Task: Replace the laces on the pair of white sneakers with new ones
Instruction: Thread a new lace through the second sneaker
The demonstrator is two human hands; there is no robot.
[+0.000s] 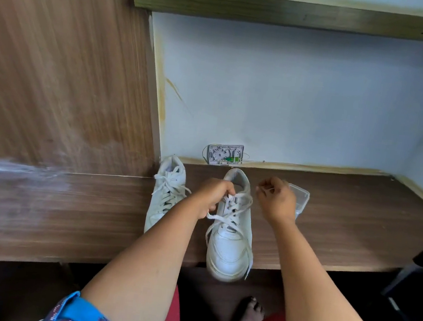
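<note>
While your left hand [213,196] curls its fingers around the white lace [226,218] at the upper eyelets of the nearer white sneaker [229,247], your right hand [278,199] is raised just to the right of that shoe's collar, pinching a thin strand of the lace between thumb and fingertips. This sneaker sits on the dark wooden desk [346,220] with its toe toward you, hanging slightly over the front edge, its heel toward the wall. Loose loops of lace drape down both sides of it, one end trailing past the toe on the right. The second white sneaker [166,194] lies just to the left, close to the wooden side panel [54,70], laced, with its lace ends loose. Behind your right hand, partly hidden by it, a clear plastic container [300,200] rests on the desk. At the back, against the pale wall [294,104], stands a small open junction box [225,154] with thin wires. A shelf [306,17] runs above. Below the desk edge you see your red-clad lap, a bare foot [249,316] on the floor, and a black frame [414,292] at the right.
</note>
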